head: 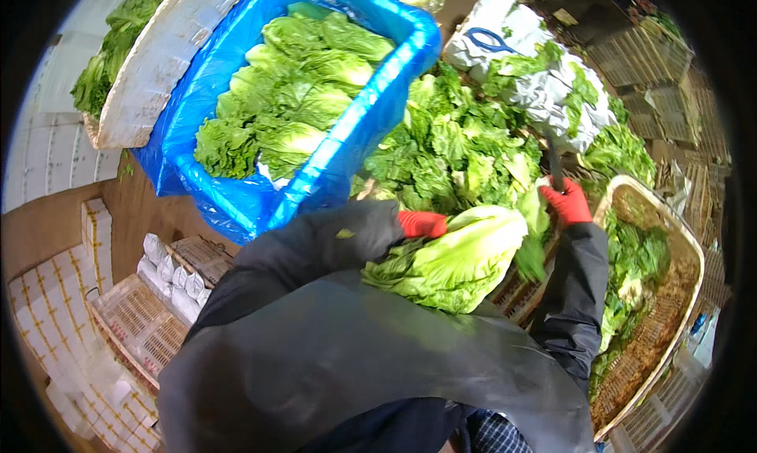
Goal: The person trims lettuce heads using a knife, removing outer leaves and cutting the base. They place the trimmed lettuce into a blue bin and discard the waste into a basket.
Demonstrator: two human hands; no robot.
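My left hand (421,223), in a red glove, grips a green lettuce head (458,261) close to my dark apron (355,358). The pale stem end of the head points right and its leafy end points left. In my right hand (569,201), also red-gloved, is a knife (555,163) with its dark blade pointing away from me. A loose lettuce leaf (534,234) hangs by that hand, its lower part blurred; whether the fingers pinch it I cannot tell. Beyond both hands lies a heap of lettuce (455,139).
At the upper left stands a crate lined with blue plastic (349,139), with rows of lettuce heads (301,92). Blue-handled scissors (488,41) rest on white wrapping (535,92). A dirty plastic basket (689,287) at right holds leaves. A white foam box (157,68) stands far left.
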